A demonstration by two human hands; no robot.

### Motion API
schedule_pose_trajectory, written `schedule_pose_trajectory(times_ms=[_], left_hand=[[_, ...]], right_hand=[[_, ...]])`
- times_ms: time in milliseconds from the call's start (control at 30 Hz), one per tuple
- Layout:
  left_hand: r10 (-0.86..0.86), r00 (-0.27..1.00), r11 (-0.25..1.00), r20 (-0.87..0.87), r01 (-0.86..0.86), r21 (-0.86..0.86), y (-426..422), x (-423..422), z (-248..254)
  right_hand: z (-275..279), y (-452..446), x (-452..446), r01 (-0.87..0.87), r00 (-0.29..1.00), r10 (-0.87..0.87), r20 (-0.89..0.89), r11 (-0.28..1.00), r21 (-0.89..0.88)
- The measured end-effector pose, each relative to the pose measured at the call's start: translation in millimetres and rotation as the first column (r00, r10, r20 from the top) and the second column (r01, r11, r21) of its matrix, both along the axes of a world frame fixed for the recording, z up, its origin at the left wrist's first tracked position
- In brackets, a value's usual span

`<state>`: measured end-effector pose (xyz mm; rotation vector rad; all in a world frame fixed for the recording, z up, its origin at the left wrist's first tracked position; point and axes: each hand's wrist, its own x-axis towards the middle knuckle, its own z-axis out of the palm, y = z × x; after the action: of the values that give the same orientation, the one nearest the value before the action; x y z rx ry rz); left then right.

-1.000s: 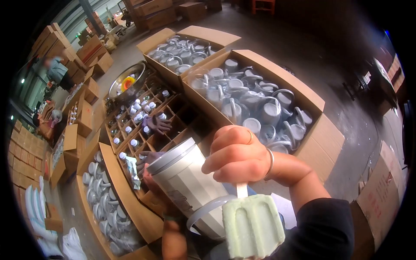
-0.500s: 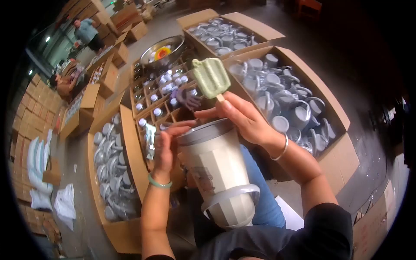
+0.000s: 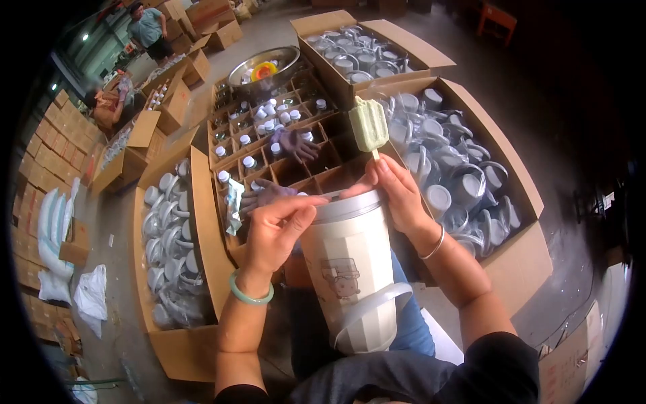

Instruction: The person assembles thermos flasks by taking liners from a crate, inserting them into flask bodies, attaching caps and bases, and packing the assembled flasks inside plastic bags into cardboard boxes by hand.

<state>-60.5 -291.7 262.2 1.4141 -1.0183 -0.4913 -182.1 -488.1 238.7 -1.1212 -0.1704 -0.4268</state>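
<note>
A cream faceted cup (image 3: pixel 356 259) with a grey lid (image 3: pixel 360 204) leans slightly between my hands, over my lap. Its front bears a small cartoon print, and a pale loop handle (image 3: pixel 378 306) hangs low on it. My right hand (image 3: pixel 402 202) pinches the stick of a pale green ice pop (image 3: pixel 369 125) and holds it upright above the lid, while a finger reaches to the lid's rim. With fingers curled together, my left hand (image 3: pixel 270 236) meets the lid's left edge. Whatever lies under its fingertips is hidden.
A divided carton (image 3: pixel 321 156) ahead holds white-capped bottles, purple gloves (image 3: pixel 294 145), a foil wrapper (image 3: pixel 233 205) and a metal bowl (image 3: pixel 286 62). Open boxes of grey lidded items stand left (image 3: pixel 208 283), right (image 3: pixel 521 168) and behind (image 3: pixel 404 34). Two people are at the far left.
My left fingers have curled in at the lid's edge. The cup has turned, so its print faces me more, and sits farther right in view. The ice pop has moved right and slightly lower.
</note>
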Motion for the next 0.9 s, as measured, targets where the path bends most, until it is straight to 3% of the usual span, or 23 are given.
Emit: schedule_pose_trajectory(times_ms=[67,133,200,300,333,400,433,467,500,533,600,633,667,733,800,867,900], left_hand=[[0.003,1.0,1.0,-0.016,-0.003,0.023,1,-6,10],[0.009,0.996,0.999,-0.092,-0.012,-0.031,1,-2,-7],[-0.035,0.995,0.984,-0.095,0.018,-0.175,-5,2,-12],[-0.116,0.934,0.978,-0.337,0.049,-0.201,-10,10,-19],[-0.118,0.897,0.976,-0.425,0.026,-0.216,-14,9,-19],[-0.174,0.922,0.976,-0.346,0.113,-0.188,-22,13,-23],[-0.263,0.858,0.954,-0.44,0.163,-0.252,-30,12,-31],[-0.352,0.774,0.926,-0.526,0.204,-0.319,-33,12,-44],[-0.144,0.916,0.98,-0.375,0.08,-0.181,-30,18,-51],[-0.14,0.915,0.98,-0.379,0.075,-0.182,-26,22,-58],[-0.115,0.924,0.992,-0.366,0.091,-0.082,-18,21,-60],[-0.044,0.966,0.999,-0.254,0.04,-0.023,-14,17,-44],[-0.043,0.966,0.999,-0.253,0.038,-0.026,-12,13,-37],[0.034,0.994,0.999,-0.1,-0.037,-0.03,-8,8,-28],[0.104,0.994,0.993,-0.028,-0.106,-0.06,-6,4,-23],[0.228,0.944,0.972,0.24,-0.235,0.004,-1,-2,-11],[0.27,0.917,0.961,0.295,-0.278,-0.017,-2,-6,-7]], right_hand=[[-3,2,0,0.12,0.992,-0.121,-0.032,0.992,-0.026],[9,1,-1,0.115,0.99,-0.121,-0.067,0.99,-0.078],[33,-3,2,-0.006,0.992,-0.014,-0.128,0.988,-0.154],[64,7,15,0.006,0.973,-0.102,-0.206,0.908,-0.42],[63,10,21,0.015,0.979,-0.117,-0.169,0.861,-0.508],[79,20,15,0.049,0.923,-0.352,-0.156,0.51,-0.859],[70,17,18,0.039,0.901,-0.395,-0.182,0.491,-0.87],[63,17,18,0.038,0.902,-0.392,-0.18,0.489,-0.872],[57,16,17,0.068,0.932,-0.317,-0.177,0.631,-0.772],[55,15,17,0.079,0.957,-0.241,-0.165,0.758,-0.647],[53,10,14,0.05,0.949,-0.252,-0.187,0.709,-0.703],[48,8,14,0.037,0.965,-0.2,-0.17,0.745,-0.666],[45,4,14,0.029,0.978,-0.152,-0.142,0.776,-0.63],[40,-6,13,-0.03,0.977,-0.126,-0.17,0.713,-0.701],[20,-10,17,-0.182,0.975,0.147,-0.167,0.959,-0.216],[15,-8,14,-0.228,0.964,0.203,-0.172,0.963,-0.144],[5,-10,16,-0.222,0.964,0.206,-0.167,0.971,-0.086]])
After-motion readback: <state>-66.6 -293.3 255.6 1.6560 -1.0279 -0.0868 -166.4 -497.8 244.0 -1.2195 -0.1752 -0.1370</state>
